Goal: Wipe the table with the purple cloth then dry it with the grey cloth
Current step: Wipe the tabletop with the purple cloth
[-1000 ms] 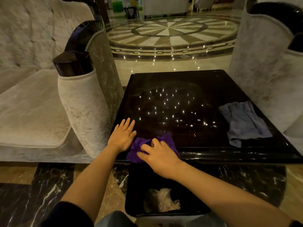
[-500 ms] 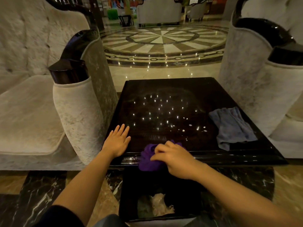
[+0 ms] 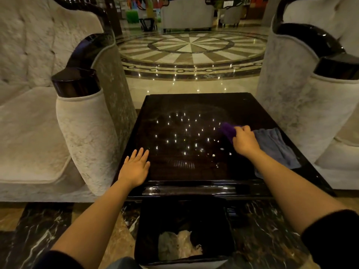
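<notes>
A glossy black table [image 3: 194, 105] fills the middle of the view, with several small white crumbs near its front right. My right hand [image 3: 245, 141] is closed on the bunched purple cloth [image 3: 227, 130] at the table's right side, right beside the grey cloth [image 3: 275, 146]. The grey cloth lies crumpled along the right edge, partly hidden by my right forearm. My left hand [image 3: 136, 167] rests flat on the front left corner, fingers spread, holding nothing.
A black bin [image 3: 145, 220] with crumpled paper inside stands on the floor against the table's front edge. Pale upholstered sofas [image 3: 85, 133] flank the table closely on the left and right [image 3: 310, 113]. Polished marble floor lies beyond.
My right hand has carried the purple cloth from the table's front edge, above the bin, back and right to beside the grey cloth. My left hand has stayed on the front left corner.
</notes>
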A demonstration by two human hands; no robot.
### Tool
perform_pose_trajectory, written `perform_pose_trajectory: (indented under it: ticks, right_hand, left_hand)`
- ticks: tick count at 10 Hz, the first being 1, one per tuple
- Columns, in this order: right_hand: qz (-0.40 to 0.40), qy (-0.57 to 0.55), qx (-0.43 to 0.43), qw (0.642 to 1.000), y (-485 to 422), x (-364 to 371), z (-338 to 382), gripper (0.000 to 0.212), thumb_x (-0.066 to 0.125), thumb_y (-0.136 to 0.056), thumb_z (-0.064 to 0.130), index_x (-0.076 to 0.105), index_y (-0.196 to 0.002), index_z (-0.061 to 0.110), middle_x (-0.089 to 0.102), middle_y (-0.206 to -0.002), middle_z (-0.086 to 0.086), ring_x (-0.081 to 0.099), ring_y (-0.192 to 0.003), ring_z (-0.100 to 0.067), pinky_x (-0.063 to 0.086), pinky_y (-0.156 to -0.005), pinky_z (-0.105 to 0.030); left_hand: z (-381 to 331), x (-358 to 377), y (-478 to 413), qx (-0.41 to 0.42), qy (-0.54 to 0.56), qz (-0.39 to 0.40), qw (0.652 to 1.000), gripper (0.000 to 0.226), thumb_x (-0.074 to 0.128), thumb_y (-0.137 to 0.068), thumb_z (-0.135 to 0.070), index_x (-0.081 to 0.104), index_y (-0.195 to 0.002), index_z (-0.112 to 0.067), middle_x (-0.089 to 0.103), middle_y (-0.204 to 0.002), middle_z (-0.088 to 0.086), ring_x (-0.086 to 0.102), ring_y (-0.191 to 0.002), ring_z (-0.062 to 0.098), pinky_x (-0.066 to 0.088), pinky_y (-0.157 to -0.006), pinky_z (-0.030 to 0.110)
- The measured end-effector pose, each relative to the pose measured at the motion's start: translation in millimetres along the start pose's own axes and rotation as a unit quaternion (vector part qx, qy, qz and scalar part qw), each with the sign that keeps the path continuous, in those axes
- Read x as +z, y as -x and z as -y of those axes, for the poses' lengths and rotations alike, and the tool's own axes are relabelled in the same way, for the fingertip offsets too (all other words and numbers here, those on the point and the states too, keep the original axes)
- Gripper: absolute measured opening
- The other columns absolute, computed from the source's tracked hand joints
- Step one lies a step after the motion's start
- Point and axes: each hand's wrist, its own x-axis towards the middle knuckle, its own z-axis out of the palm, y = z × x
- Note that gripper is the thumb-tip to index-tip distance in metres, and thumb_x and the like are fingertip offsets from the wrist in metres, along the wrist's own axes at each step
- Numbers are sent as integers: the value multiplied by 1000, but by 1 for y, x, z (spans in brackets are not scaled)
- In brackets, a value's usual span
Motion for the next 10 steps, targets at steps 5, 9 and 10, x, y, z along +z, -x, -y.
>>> perform_pose_trajectory:
  ticks: [5,9,10]
  right_hand:
    - [36,-35,38,998,-25,31,5,45,33,-93,34,32,-138,26,26,-147,-12,34,-125,-42,32,-102,-45]
    - [111,6,-221,969,26,62,61,39,40,-95,30,41,-134,28,39,-137,-2,43,-120,-26,39,-94,-38]
    - [123,8,-271,955,51,64,69,39,41,-95,28,42,-133,25,41,-136,-1,45,-118,-25,38,-90,-34]
  left_hand:
    - [4,6,-2,6,-15,-9,1000,52,20,-100,-31,4,-147,-17,0,-159,5,-4,-146,23,2,-119,40]
    - [3,5,1,9,-23,-8,1000,52,19,-100,-31,3,-147,-16,0,-159,5,-4,-146,24,3,-119,40]
    - [2,4,2,10,-24,-8,1000,52,19,-100,-31,4,-147,-15,0,-159,6,-3,-146,24,4,-119,41]
